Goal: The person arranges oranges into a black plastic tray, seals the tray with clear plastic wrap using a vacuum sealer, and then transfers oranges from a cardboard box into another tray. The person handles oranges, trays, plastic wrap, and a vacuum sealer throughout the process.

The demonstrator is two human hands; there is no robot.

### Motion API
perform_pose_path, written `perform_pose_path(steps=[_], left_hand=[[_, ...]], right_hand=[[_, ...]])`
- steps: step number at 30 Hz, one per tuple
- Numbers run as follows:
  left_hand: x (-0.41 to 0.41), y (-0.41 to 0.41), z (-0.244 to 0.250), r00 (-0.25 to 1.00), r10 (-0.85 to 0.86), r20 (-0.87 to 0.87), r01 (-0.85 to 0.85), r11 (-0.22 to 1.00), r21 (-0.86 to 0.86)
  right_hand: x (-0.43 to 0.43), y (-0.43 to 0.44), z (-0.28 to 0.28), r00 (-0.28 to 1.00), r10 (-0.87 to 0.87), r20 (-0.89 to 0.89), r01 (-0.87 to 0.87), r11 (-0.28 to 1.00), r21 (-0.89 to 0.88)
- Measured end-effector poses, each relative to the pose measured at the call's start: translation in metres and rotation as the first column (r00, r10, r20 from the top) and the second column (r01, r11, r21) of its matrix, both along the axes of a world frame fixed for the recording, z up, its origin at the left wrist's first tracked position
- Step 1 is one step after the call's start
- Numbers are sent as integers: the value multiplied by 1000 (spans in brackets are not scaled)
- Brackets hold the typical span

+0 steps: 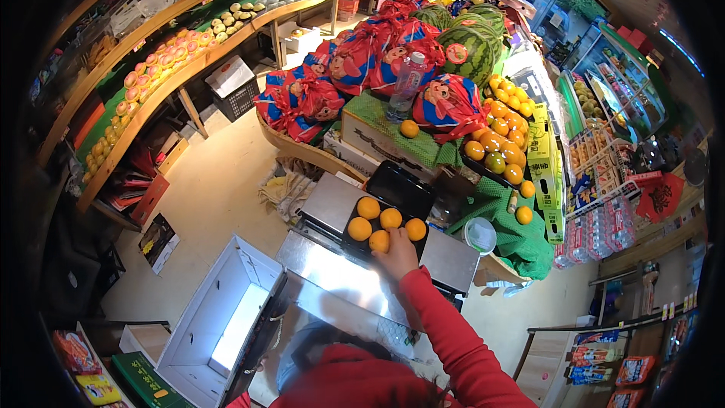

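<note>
My right hand [398,255] reaches over a black tray [420,246] and has its fingers around an orange [379,242] at the tray's near edge. Several more oranges [391,218] sit in the same tray. Beneath it is a metal-topped weighing scale [453,260]. An empty black tray [399,184] lies just beyond. At lower left, an open white-lined cardboard box [198,300] with a rope handle stands beside me. My left hand [261,364] is almost wholly hidden behind the box's side; only a sliver shows, so its grip is unclear.
Behind the scale stand a fruit box [385,139], a water bottle [406,88], red-and-blue wrapped bundles [308,96] and watermelons [470,51]. Packed citrus [498,147] and a plastic tub [480,236] are at right. A fruit shelf [170,62] curves along the left.
</note>
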State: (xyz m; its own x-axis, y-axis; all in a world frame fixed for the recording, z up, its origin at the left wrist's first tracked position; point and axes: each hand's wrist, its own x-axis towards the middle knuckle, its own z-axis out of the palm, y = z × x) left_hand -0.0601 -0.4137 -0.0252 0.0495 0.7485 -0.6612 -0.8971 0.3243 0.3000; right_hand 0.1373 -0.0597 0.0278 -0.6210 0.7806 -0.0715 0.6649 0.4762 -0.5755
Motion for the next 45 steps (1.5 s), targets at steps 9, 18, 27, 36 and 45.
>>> perform_pose_path(steps=[9,18,27,36,45], left_hand=[[-15,30,14,999,-25,42,22,997,71],[-21,113,46,957,-265,118,233,945,230],[57,231,91,681,-692,239,555,701,448],[222,297,79,460,-825,328,687,565,456],[158,274,45,520,-846,121,752,520,404]], right_hand=[[38,2,-3,952,-113,-283,73,986,-150],[145,-21,189,749,-10,-662,-573,492,-656],[240,-72,243,975,-203,-86,161,922,-352],[479,-129,166,187,-829,-527,529,537,-657],[591,-93,85,-272,-564,-780,723,415,-552]])
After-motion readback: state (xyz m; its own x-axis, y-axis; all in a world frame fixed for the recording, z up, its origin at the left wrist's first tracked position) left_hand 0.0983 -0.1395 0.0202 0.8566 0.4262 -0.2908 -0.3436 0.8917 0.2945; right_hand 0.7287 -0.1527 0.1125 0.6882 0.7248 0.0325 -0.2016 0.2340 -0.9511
